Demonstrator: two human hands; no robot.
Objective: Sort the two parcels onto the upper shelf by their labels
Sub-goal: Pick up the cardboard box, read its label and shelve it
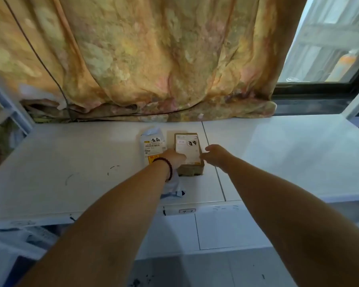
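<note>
I am watching both hands reaching to the cardboard parcel [188, 154] on the upper shelf [278, 154]. The left hand [174, 159] and right hand [216, 155] are touching its sides, loosely curled, beside the white bag parcel [152, 145].

Bare shelf [278, 154] right of the box [188, 150], white parcel [153, 147] just left (nearly touching), curtain [153, 69] behind

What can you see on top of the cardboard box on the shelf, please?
A white label with black handwritten characters covers most of the cardboard box. The left hand hides the label's near-left corner.
</note>
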